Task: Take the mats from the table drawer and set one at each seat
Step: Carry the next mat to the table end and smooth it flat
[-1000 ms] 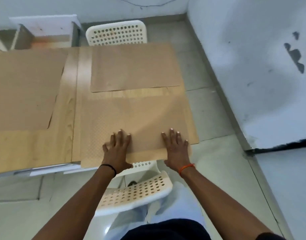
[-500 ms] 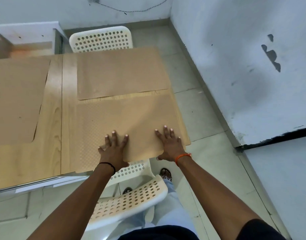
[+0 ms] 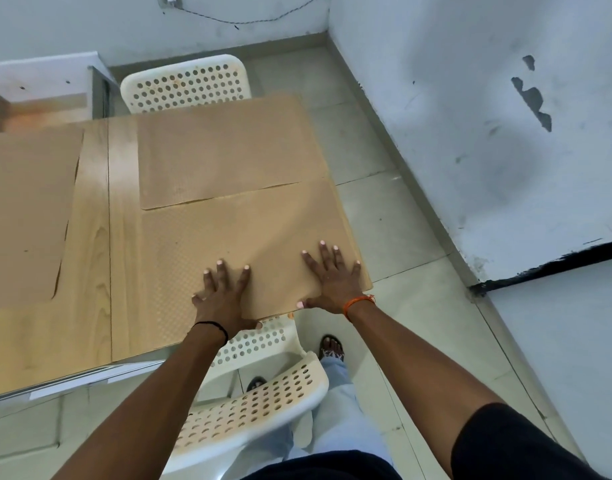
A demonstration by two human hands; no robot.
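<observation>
Both hands are lying flat, fingers spread, on the near mat (image 3: 235, 244): the left hand (image 3: 225, 299) by its near edge, the right hand (image 3: 335, 282) at its right corner, which is overhanging the wooden table (image 3: 93, 258) above the white perforated chair (image 3: 249, 414), its far edge meeting the far mat (image 3: 225, 150)

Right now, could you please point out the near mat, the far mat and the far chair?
near mat (image 3: 228, 244), head view, bare middle.
far mat (image 3: 228, 150), head view, middle.
far chair (image 3: 185, 84), head view, perforated back.
</observation>
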